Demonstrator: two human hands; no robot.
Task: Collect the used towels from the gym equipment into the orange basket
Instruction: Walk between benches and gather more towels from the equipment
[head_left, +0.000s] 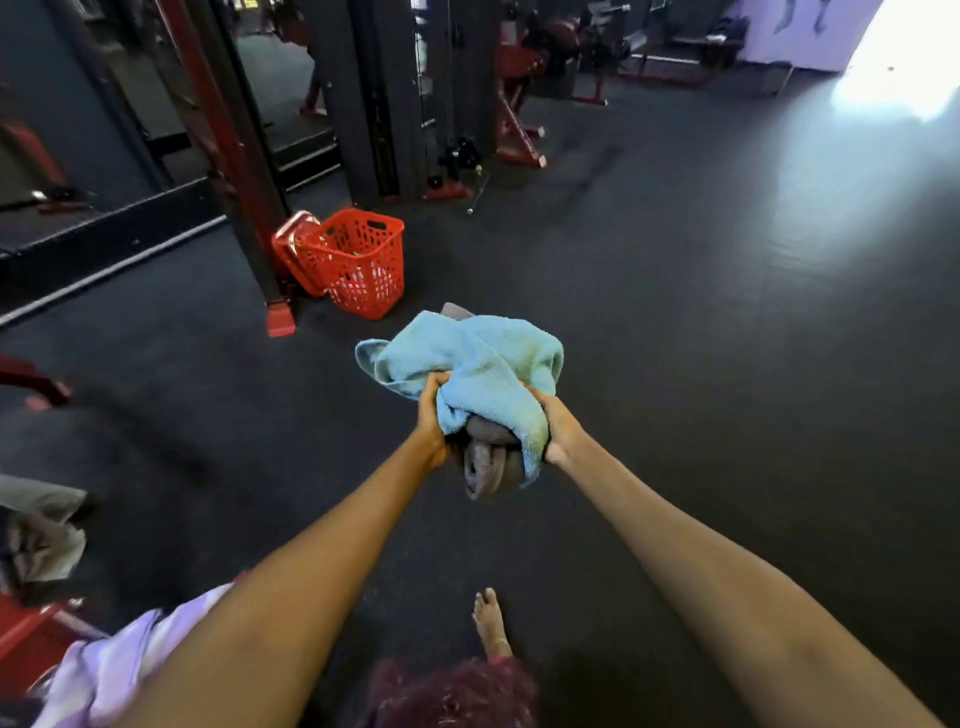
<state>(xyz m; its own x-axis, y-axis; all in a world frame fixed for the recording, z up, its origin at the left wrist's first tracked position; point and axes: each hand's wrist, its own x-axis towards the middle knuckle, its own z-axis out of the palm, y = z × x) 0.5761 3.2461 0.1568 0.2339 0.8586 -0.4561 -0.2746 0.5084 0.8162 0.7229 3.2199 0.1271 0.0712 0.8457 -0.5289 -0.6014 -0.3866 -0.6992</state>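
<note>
At the centre of the frame both hands hold one bunched bundle of towels in the air above the dark floor (675, 312): the left hand (432, 426) has its grip clamped on the left side of the light blue towel (478, 364), and the right hand (558, 428) has its grip clamped on the right side. The bundle's long axis runs up and down the frame, the blue towel spreading toward the top and a grey towel (485, 462) hanging out at the lower end. The orange basket (358, 262) stands upright on the floor above and left of the bundle, well apart from it, its open mouth facing up, beside a red machine post (234, 156).
</note>
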